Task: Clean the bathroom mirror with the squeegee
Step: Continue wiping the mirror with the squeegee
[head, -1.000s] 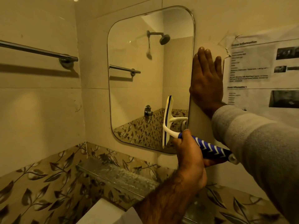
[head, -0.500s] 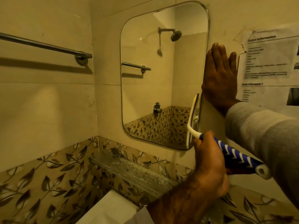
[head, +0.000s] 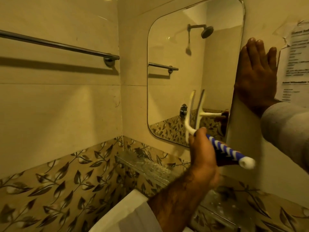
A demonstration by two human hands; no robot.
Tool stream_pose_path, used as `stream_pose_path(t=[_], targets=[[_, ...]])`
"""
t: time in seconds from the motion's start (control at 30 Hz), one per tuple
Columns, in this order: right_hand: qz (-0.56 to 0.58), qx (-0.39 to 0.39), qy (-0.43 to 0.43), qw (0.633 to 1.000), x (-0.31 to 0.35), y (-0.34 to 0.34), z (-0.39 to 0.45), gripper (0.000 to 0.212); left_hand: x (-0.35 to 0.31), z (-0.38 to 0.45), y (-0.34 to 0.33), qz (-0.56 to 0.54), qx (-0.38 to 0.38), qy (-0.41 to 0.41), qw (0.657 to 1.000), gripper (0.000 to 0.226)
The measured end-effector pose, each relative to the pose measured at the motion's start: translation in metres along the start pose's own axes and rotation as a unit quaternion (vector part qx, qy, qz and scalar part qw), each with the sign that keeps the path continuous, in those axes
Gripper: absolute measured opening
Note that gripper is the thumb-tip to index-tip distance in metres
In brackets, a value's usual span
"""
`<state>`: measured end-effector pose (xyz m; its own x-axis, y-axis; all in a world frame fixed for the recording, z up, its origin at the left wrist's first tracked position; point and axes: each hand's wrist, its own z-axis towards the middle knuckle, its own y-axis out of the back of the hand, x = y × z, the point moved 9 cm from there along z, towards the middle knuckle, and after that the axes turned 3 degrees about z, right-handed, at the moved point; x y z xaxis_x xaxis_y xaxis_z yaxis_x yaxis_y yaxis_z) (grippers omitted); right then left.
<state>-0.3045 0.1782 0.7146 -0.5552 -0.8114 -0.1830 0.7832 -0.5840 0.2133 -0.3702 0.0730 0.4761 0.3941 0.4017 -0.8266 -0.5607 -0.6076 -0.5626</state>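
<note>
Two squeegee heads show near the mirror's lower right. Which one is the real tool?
The left one, the squeegee: its white neck runs into the striped handle that the left hand grips. The right one is a reflection in the mirror.

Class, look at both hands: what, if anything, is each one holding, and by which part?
The left hand grips the squeegee by its blue-and-white handle. The right hand holds nothing; it lies flat beside the mirror.

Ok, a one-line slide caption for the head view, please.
Left hand holds a blue-and-white-handled squeegee at the rounded wall mirror; right hand lies flat on the wall beside it.
</note>
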Motion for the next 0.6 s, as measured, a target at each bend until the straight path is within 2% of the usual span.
stream_pose_path(t=[0.2, 0.3, 0.4, 0.53, 0.6], targets=[[-0.016, -0.025, -0.001, 1.000, -0.002, -0.002, 0.000, 0.064, -0.052, 0.066, 0.108, -0.007, -0.138, -0.060, 0.989, 0.042], [-0.017, -0.030, -0.004, 0.999, -0.003, -0.006, 0.000, 0.067, -0.059, 0.090, 0.140, -0.026, -0.185, -0.057, 0.981, 0.037], [-0.021, -0.033, -0.008, 0.999, -0.004, -0.007, 0.000, 0.066, -0.053, 0.105, 0.145, -0.030, -0.196, -0.054, 0.979, 0.028], [-0.033, -0.026, -0.010, 0.999, -0.006, -0.008, 0.001, 0.066, -0.030, 0.117, 0.133, -0.024, -0.173, -0.034, 0.984, 0.042], [-0.037, -0.022, -0.010, 0.999, -0.007, -0.008, 0.000, 0.066, -0.017, 0.117, 0.125, -0.019, -0.160, -0.026, 0.987, 0.040]])
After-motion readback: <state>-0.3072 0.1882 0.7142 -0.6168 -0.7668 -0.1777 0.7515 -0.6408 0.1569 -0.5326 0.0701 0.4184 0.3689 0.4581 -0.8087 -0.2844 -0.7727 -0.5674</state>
